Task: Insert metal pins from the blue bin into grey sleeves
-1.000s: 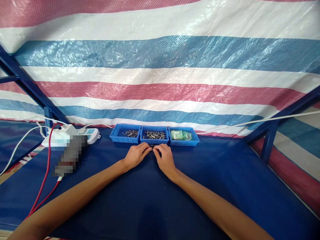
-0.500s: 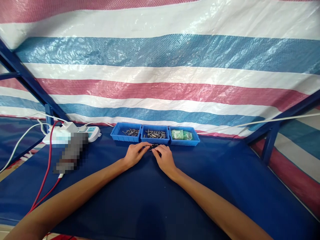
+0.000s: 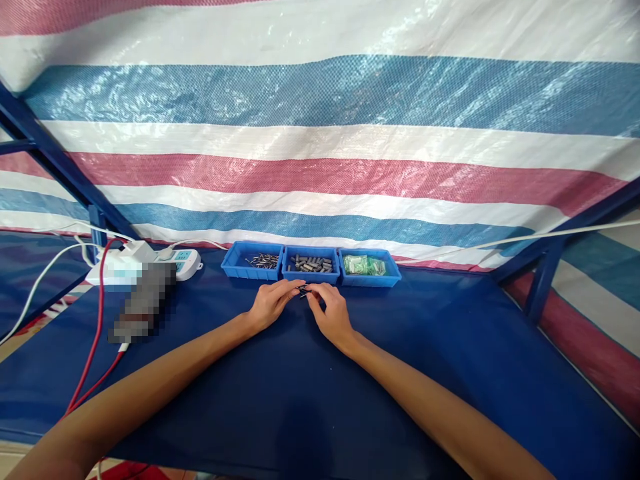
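Note:
My left hand (image 3: 273, 305) and my right hand (image 3: 331, 313) meet in front of the middle bin, fingertips nearly touching. Both are closed in a pinch around a few small, thin, dark metal pieces (image 3: 303, 292), too small to name surely. Just beyond them stands a blue bin of short grey metal cylinders (image 3: 313, 265). To its left, another blue bin holds thin screw-like metal pieces (image 3: 263, 261). The right-hand bin contains small clear bags with green on them (image 3: 365, 265).
A white power strip (image 3: 187, 263) with plugs lies at the back left. Beside it are a blurred-out dark object (image 3: 145, 303) and a red cable (image 3: 97, 327). Striped plastic sheeting (image 3: 320, 173) hangs behind the blue table (image 3: 250, 413). Blue frame posts (image 3: 543, 283) stand at both sides.
My fingertips have come closer together around the small dark pieces, which now show less. The bins have not been moved; the view has shifted slightly.

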